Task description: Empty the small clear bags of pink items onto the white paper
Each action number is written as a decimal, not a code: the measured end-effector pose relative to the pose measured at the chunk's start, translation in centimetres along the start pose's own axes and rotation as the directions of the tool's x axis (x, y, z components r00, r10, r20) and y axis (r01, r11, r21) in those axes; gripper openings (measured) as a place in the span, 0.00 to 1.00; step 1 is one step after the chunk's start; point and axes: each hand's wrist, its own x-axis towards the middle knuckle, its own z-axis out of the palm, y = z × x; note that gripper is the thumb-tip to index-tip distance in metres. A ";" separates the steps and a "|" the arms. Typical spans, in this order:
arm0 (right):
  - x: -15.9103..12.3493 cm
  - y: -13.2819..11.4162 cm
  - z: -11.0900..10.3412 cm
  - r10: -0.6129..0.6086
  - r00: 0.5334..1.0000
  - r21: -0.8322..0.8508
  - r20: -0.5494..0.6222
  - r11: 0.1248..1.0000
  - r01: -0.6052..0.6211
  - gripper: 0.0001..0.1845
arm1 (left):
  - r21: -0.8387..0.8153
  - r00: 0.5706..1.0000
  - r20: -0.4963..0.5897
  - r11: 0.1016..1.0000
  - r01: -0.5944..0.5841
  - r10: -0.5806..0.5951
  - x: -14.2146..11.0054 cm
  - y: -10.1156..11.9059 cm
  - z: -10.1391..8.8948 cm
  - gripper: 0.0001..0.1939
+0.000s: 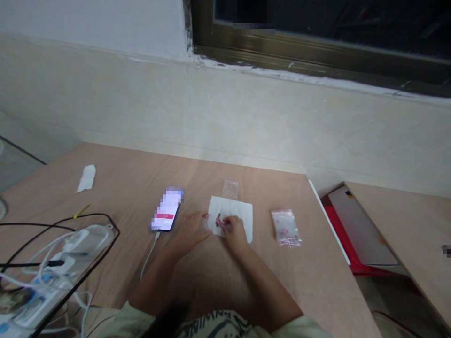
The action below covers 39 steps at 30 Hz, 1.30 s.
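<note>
Both hands rest on a white tissue (236, 209) spread on the wooden table (127, 178). My left hand (192, 230) lies at the tissue's left edge with its fingers curled around a small clear bag. My right hand (233, 229) pinches a tiny dark and pink piece (219, 219) between the two hands. A small clear empty bag (230, 188) lies just beyond the tissue. To the right sits a clear bag of pink pieces (286, 228).
A lit phone (167, 209) with a white cable lies left of the tissue. A power strip with tangled black and white cables (66, 249) fills the near left. A folded tissue (86, 177) lies far left. Right of the table edge stand a red item (338, 234) and another board.
</note>
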 end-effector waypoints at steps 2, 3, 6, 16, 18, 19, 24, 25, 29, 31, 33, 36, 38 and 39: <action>0.0 0.4 0.2 -0.015 0.999 -0.041 0.028 0.999 0.016 0.05 | 0.008 1.000 -0.005 1.000 0.000 0.000 0.0 -0.1 0.0 0.19; 0.1 0.5 0.3 -0.018 0.999 -0.052 0.032 0.998 0.020 0.06 | 0.010 1.000 -0.005 1.000 -0.005 0.005 -0.1 -0.1 -0.1 0.20; 0.2 0.3 0.1 -0.004 1.000 -0.056 0.031 0.998 0.006 0.05 | 0.018 1.000 -0.015 1.000 -0.007 0.007 -0.2 0.1 -0.3 0.21; -0.6 -1.7 -0.1 -0.057 0.998 0.160 -0.021 0.985 0.060 0.08 | -0.035 1.000 -0.001 0.999 0.015 -0.015 -0.7 0.7 0.3 0.21; -0.6 -1.0 0.0 -0.004 0.997 0.087 -0.077 0.996 0.011 0.09 | -0.058 1.000 0.003 0.998 0.024 -0.023 -0.8 0.5 0.2 0.21; -0.6 -0.7 0.1 0.011 0.997 0.046 -0.082 0.999 -0.008 0.09 | -0.066 1.000 0.004 0.998 0.025 -0.025 -0.9 0.4 0.2 0.21; -0.3 0.2 0.3 0.023 1.000 -0.058 0.010 0.998 -0.022 0.07 | -0.047 1.000 0.002 0.999 0.016 -0.016 -0.9 0.2 0.0 0.20; -0.2 0.1 0.3 0.017 1.000 -0.065 0.017 0.998 -0.016 0.07 | -0.041 1.000 0.005 0.999 0.019 -0.019 -0.8 0.2 0.0 0.20; -0.1 0.1 0.4 -0.008 1.000 -0.084 0.028 0.996 0.010 0.06 | -0.026 1.000 0.022 1.000 0.015 -0.014 -0.4 0.2 -0.1 0.21; 0.0 0.1 0.4 -0.012 0.999 -0.096 0.031 0.995 0.015 0.05 | -0.020 1.000 0.026 1.000 0.011 -0.011 -0.2 0.1 -0.1 0.20; 0.0 0.1 0.4 -0.012 0.999 -0.102 0.035 0.995 0.015 0.05 | -0.017 1.000 0.023 1.000 0.010 -0.009 -0.1 0.1 -0.1 0.20; 0.1 -0.2 0.1 -0.008 0.999 -0.062 0.031 0.998 0.010 0.06 | -0.021 1.000 0.024 1.000 0.006 -0.006 0.0 -0.1 0.0 0.20; 0.1 -0.6 -0.1 -0.025 1.000 -0.008 0.011 1.000 0.025 0.06 | -0.011 1.000 0.026 1.000 0.011 -0.011 0.1 -0.1 0.2 0.21; 0.1 -0.8 -0.1 -0.043 0.999 0.015 0.001 0.999 0.043 0.06 | -0.006 1.000 0.024 1.000 0.011 -0.011 0.1 -0.1 0.2 0.21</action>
